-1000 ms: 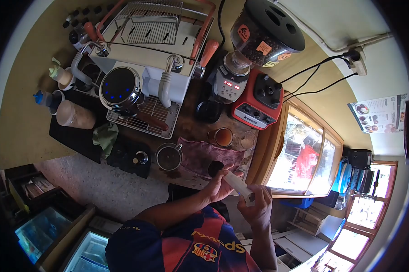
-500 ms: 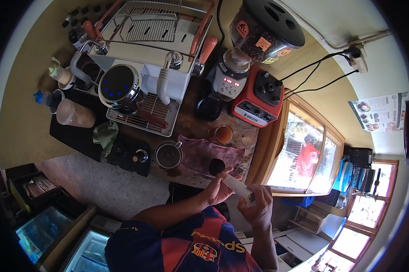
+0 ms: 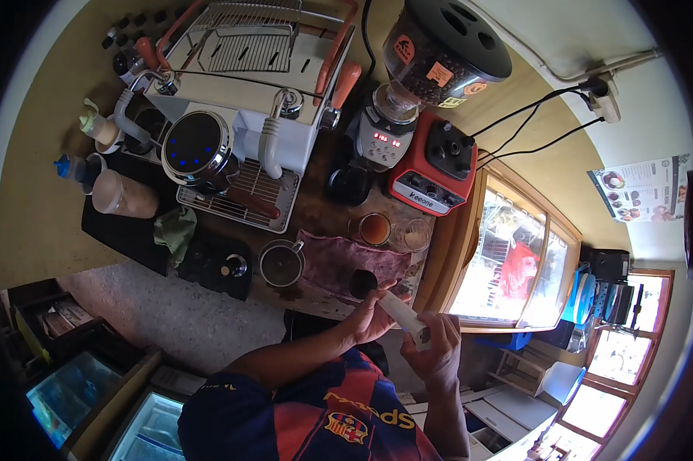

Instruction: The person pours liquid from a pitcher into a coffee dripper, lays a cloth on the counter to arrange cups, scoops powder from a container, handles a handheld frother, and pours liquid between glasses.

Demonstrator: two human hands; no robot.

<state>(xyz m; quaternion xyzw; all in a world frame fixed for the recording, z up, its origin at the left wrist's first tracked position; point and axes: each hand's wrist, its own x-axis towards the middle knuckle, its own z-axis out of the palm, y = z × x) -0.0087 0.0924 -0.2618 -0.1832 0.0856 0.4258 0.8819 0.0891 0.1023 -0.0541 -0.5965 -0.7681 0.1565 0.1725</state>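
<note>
A pale, slim oblong object (image 3: 400, 313) is held between both my hands in front of my chest; its kind does not show clearly. My left hand (image 3: 371, 316) is closed around its upper-left end. The fingers of my right hand (image 3: 436, 342) grip the lower-right end. Just beyond my left hand, a small black round item (image 3: 363, 283) lies on a purple cloth (image 3: 327, 265) at the counter's front. To the left of the cloth stands a metal pitcher (image 3: 282, 263). Past the cloth are a glass of reddish-brown liquid (image 3: 374, 228) and another glass (image 3: 414, 235).
An espresso machine (image 3: 239, 115) takes up the back left, with a portafilter handle (image 3: 250, 206) jutting forward. Beside it stand a coffee grinder (image 3: 381, 138) and a red blender base (image 3: 431, 177). A tamper (image 3: 234, 266) rests on a black mat. A wood-framed glass cabinet (image 3: 446, 246) is at right.
The view has shifted slightly, so the counter items appear a little further left. Both hands stay on the pale object in almost the same pose.
</note>
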